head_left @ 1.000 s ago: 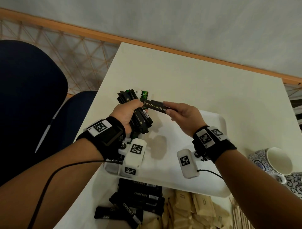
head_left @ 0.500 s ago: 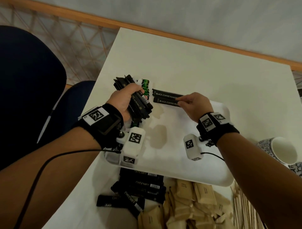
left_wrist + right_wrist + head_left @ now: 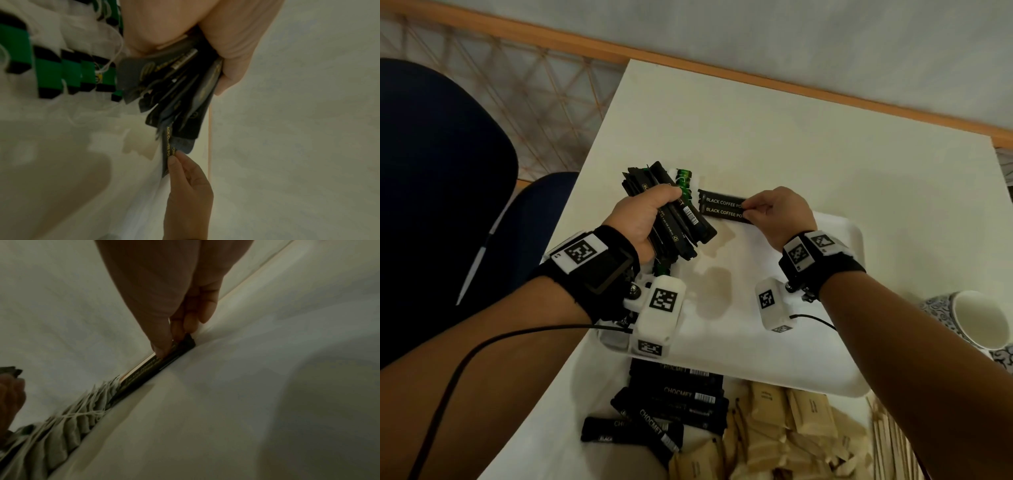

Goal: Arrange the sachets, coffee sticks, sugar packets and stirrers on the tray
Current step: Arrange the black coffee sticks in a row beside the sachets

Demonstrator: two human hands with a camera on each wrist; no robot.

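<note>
The left grip [image 3: 643,219] clutches a bundle of coffee sticks [image 3: 674,222]. The right grip [image 3: 774,212] pinches two coffee sticks [image 3: 719,207] lying side by side on the white tray [image 3: 835,342].

Glossy black foil coffee sticks [image 3: 722,207] lie on a smooth white plastic tray [image 3: 835,373].

We wear black fabric wrist bands [image 3: 599,263] on both bare forearms, each topped with white tags printed with black square codes. Below each band hangs a rounded white camera block [image 3: 659,313], also code-marked. A thin black cable [image 3: 482,346] loops from the left block; a shorter one leaves the right block [image 3: 774,306].
</note>
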